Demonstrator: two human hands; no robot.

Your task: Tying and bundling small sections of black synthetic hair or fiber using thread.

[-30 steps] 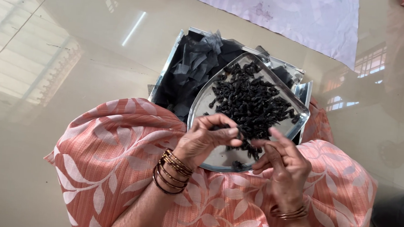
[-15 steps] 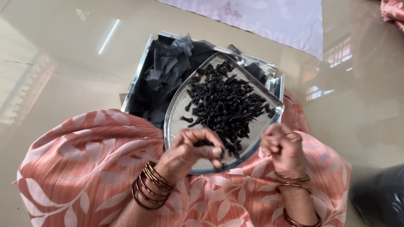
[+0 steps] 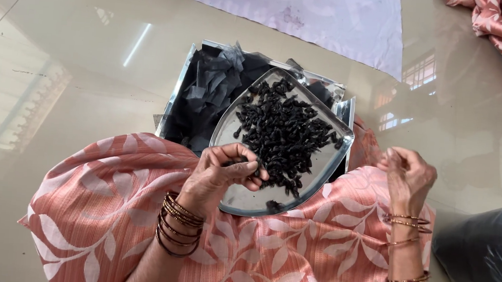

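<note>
1. The left hand [image 3: 223, 174] is curling over the metal tray [image 3: 241, 196] edge, pinching dark pieces [image 3: 281, 134], steadying it on the lap.
2. The right hand [image 3: 407, 175] is hovering beside the tray, fingers loosely closed; any contents hidden.

pods [image 3: 284, 134]: black | tray [image 3: 241, 196]: silver | cloth [image 3: 111, 208]: pink, white leaves

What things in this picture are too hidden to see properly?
Head view only:
- Left hand: curled fingers hide whatever it pinches.
- Right hand: fingers bunched, any piece inside hidden.
- Square tray: the rounded steel tray covers most of it.
- Dark bag: cut off by the right edge.
</note>
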